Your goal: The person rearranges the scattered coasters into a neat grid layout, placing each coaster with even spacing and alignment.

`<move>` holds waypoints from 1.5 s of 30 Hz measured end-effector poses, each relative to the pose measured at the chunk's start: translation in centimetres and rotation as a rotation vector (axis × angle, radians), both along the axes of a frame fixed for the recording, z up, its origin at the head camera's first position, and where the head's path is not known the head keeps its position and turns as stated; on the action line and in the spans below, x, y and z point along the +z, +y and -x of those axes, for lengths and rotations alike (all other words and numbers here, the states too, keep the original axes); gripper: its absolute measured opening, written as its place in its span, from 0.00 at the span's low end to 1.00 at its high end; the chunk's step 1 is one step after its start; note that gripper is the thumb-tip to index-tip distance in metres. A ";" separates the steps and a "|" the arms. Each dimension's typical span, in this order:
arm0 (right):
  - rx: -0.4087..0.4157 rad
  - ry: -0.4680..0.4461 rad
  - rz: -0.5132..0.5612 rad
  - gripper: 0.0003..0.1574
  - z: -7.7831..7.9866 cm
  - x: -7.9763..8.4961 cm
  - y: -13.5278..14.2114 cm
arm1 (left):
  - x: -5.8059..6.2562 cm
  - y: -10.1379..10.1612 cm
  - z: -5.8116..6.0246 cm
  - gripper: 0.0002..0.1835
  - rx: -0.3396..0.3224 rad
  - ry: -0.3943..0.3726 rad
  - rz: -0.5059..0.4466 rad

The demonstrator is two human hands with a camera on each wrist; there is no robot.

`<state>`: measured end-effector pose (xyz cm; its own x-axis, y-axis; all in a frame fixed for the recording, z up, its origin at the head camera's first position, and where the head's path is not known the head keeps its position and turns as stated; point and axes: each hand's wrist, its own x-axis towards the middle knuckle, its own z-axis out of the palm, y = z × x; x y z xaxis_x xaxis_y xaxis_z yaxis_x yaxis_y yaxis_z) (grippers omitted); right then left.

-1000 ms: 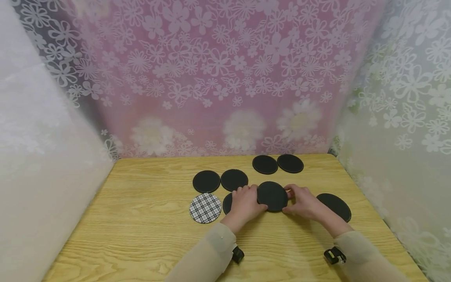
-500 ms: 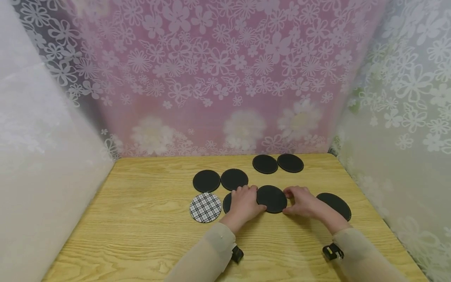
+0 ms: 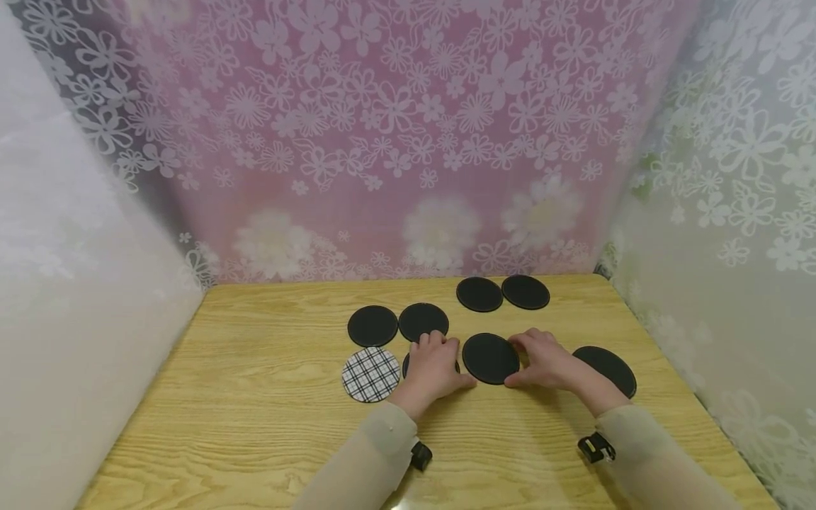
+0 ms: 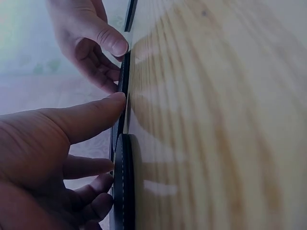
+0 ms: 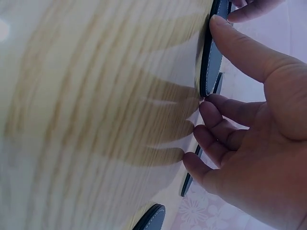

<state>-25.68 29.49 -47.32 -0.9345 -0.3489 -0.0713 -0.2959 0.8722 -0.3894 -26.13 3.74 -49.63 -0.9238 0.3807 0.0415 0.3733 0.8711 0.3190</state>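
Note:
A round black coaster with stitched edging lies flat on the table between the two hands. The right hand holds its right rim between thumb and index finger; in the right wrist view the thumb sits on the edge and the other fingers touch the wood. The left hand is spread over a second black coaster, partly hiding it. Its thumb tip is close beside the middle coaster's lower left edge; whether it touches is unclear. A plaid white-and-black coaster lies left of the left hand.
Two black coasters stand side by side behind the plaid one. Another black pair lies near the table's back edge. One more black coaster is partly under the right forearm. Floral curtains enclose the wooden table.
The middle coaster, raised slightly at first, has come down flat on the table. The left hand has then drawn a little left, off its rim, while the right stays at its edge.

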 end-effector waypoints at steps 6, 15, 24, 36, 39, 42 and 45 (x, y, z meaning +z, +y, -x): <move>0.005 0.017 -0.010 0.53 -0.1 0.0 -0.1 | 0.3 -0.2 -0.2 0.37 -0.001 -0.018 -0.032; 0.006 0.010 -0.007 0.53 -0.6 0.3 -0.6 | -0.2 -0.6 -0.3 0.37 -0.023 0.003 -0.100; 0.003 0.014 -0.013 0.53 -0.9 -0.1 -0.7 | 0.3 -0.9 -0.7 0.40 -0.036 -0.030 -0.096; 0.002 0.001 -0.019 0.53 -1.5 -0.1 -1.0 | 0.1 -1.0 -0.9 0.38 -0.037 -0.043 -0.107; 0.006 0.003 -0.016 0.53 -1.6 0.0 -1.0 | 0.1 -0.9 -1.0 0.38 -0.037 -0.041 -0.106; 0.005 0.004 -0.017 0.53 -1.5 0.0 -1.0 | 0.1 -0.9 -1.0 0.37 -0.037 -0.034 -0.100; 0.005 0.004 -0.021 0.53 -1.4 -0.1 -1.0 | 0.2 -0.9 -0.9 0.37 -0.037 -0.027 -0.095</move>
